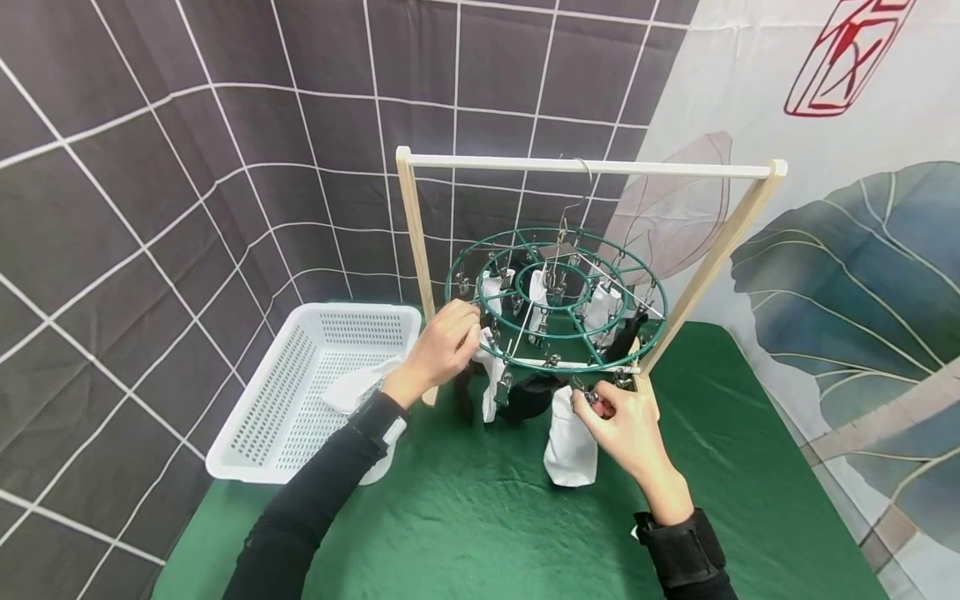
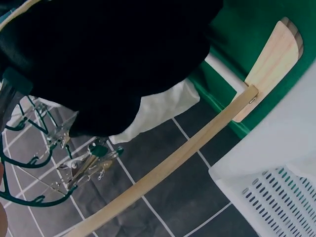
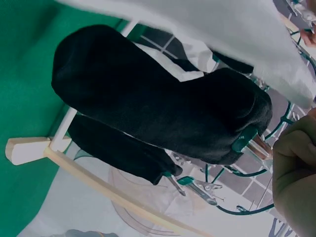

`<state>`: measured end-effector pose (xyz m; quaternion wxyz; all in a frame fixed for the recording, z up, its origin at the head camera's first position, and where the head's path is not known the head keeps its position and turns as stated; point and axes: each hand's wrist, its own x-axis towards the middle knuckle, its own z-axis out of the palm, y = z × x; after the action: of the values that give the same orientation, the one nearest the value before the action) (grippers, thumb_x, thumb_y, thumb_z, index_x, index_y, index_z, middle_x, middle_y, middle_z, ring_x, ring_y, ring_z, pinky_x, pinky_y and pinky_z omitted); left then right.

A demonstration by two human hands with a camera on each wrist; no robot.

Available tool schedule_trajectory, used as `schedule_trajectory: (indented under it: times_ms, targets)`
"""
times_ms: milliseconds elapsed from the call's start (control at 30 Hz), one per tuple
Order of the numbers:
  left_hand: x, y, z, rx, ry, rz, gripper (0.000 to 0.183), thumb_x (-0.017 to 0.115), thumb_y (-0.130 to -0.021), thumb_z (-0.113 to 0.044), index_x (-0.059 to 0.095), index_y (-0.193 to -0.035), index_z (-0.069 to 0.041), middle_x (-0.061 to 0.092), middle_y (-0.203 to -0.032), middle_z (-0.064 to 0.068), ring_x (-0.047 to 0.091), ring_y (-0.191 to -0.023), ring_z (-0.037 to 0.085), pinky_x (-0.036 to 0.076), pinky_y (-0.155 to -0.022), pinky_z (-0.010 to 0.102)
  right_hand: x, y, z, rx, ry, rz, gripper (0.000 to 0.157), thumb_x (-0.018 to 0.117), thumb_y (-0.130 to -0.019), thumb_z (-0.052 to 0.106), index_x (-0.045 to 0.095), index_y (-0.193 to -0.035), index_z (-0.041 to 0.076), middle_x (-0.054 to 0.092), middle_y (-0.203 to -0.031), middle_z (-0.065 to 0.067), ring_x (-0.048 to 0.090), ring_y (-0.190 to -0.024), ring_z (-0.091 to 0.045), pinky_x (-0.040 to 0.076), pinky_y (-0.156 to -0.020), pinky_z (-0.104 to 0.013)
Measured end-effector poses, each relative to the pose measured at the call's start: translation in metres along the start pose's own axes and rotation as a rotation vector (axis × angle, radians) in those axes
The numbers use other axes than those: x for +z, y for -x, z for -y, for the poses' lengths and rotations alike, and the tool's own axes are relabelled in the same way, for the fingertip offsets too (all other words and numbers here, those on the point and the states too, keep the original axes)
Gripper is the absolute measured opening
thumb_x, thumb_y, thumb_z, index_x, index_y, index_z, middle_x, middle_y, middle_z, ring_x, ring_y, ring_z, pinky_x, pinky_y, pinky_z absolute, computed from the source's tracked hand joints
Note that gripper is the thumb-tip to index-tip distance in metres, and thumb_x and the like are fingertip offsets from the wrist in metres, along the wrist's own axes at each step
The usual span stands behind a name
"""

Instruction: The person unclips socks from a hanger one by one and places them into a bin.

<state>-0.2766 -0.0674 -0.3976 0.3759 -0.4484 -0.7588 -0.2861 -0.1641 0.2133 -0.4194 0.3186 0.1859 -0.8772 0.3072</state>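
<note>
A round green sock hanger (image 1: 551,367) with metal clips hangs by its hook from a wooden stand. My left hand (image 1: 442,346) grips its left rim with curled fingers, beside a clipped white sock (image 1: 492,377). On the near side, my right hand (image 1: 626,425) pinches a metal clip (image 1: 591,397) at the top of a white sock (image 1: 570,446) that hangs down. In the right wrist view this hand (image 3: 296,168) is beside a black sock (image 3: 148,94) held by a green-tipped clip (image 3: 247,140). The left wrist view shows mostly black cloth (image 2: 123,49), and little of the left hand.
On the left stands a white perforated basket (image 1: 255,408) with a white sock (image 1: 356,387) in it. The wooden stand (image 1: 723,258) rises from a green-covered table (image 1: 480,533). Several more socks, black and white, hang from the hanger. Grid-patterned cloth (image 1: 322,200) is behind.
</note>
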Motion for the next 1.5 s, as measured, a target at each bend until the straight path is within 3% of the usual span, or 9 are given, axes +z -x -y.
schedule_trajectory:
  times_ms: [100,200,367,433,633,700,900,1133,1500]
  targets:
    - [0.000,0.004,-0.007,-0.022,0.009,-0.082,0.029,0.037,-0.094,-0.011,0.062,-0.089,0.002,0.063,-0.103,0.017,0.056,-0.105,0.030,0.039,-0.101,0.037,0.002,0.000,0.003,0.012,-0.038,0.024,0.041,0.068,-0.081,0.012,0.036,-0.057,0.018,0.023,-0.054,0.015,0.021,-0.047,0.001,0.016,-0.044,-0.017]
    - [0.004,0.010,-0.021,-0.055,0.028,-0.258,0.030,0.037,-0.092,-0.009,0.062,-0.099,0.005,0.061,-0.113,0.021,0.054,-0.112,0.033,0.037,-0.104,0.042,0.004,0.000,0.005,0.023,-0.053,0.043,0.041,0.067,-0.083,0.012,0.035,-0.058,0.017,0.020,-0.056,0.015,0.018,-0.048,0.001,0.015,-0.044,-0.018]
    - [0.020,0.027,-0.064,-0.091,0.162,-0.518,0.020,0.039,-0.084,0.002,0.056,-0.093,0.008,0.058,-0.093,0.020,0.055,-0.088,0.031,0.046,-0.085,0.040,0.006,0.001,0.007,0.055,-0.066,0.082,0.041,0.065,-0.084,0.014,0.033,-0.058,0.017,0.019,-0.056,0.015,0.017,-0.048,0.001,0.015,-0.045,-0.019]
    - [0.030,0.040,-0.086,-0.162,0.269,-0.462,0.016,0.040,-0.085,0.005,0.055,-0.091,0.006,0.056,-0.084,0.016,0.053,-0.077,0.025,0.048,-0.074,0.034,0.007,0.000,0.007,0.057,-0.074,0.092,0.041,0.065,-0.085,0.013,0.033,-0.059,0.017,0.020,-0.056,0.015,0.017,-0.047,0.001,0.015,-0.045,-0.019]
    - [0.059,0.075,-0.133,-0.709,0.482,0.116,0.022,0.039,-0.102,-0.022,0.049,-0.116,-0.008,0.055,-0.095,0.002,0.052,-0.081,0.008,0.047,-0.073,0.023,0.010,-0.002,0.007,0.043,-0.094,0.080,0.040,0.064,-0.084,0.011,0.033,-0.059,0.015,0.020,-0.056,0.014,0.017,-0.047,0.001,0.015,-0.044,-0.019]
    - [0.066,0.077,-0.136,-0.834,0.525,0.217,0.031,0.037,-0.103,-0.030,0.043,-0.124,-0.008,0.052,-0.106,0.002,0.052,-0.092,0.011,0.046,-0.080,0.025,0.011,-0.002,0.007,0.045,-0.107,0.076,0.040,0.064,-0.084,0.011,0.033,-0.059,0.015,0.020,-0.056,0.015,0.016,-0.047,0.001,0.015,-0.044,-0.019]
    - [0.072,0.070,-0.127,-0.977,0.780,0.267,0.048,0.037,-0.103,-0.035,0.037,-0.136,0.000,0.053,-0.124,0.013,0.049,-0.112,0.017,0.041,-0.093,0.028,0.017,-0.001,0.007,0.044,-0.154,0.076,0.040,0.064,-0.087,0.010,0.034,-0.060,0.015,0.020,-0.056,0.016,0.017,-0.048,0.002,0.017,-0.043,-0.018]
    - [0.067,0.064,-0.123,-1.042,1.118,0.144,0.039,0.041,-0.103,-0.021,0.045,-0.130,0.007,0.065,-0.102,0.023,0.063,-0.083,0.009,0.051,-0.074,0.025,0.019,-0.002,0.007,0.018,-0.192,0.050,0.041,0.066,-0.085,0.010,0.034,-0.060,0.016,0.021,-0.055,0.016,0.018,-0.048,0.002,0.016,-0.044,-0.017]
    - [0.042,0.046,-0.125,-1.021,1.023,0.116,0.028,0.042,-0.102,-0.013,0.051,-0.120,0.007,0.062,-0.090,0.014,0.062,-0.072,0.008,0.052,-0.061,0.023,0.022,0.001,0.007,0.016,-0.230,0.055,0.041,0.067,-0.085,0.006,0.038,-0.060,0.018,0.025,-0.056,0.014,0.023,-0.048,0.002,0.020,-0.044,-0.016]
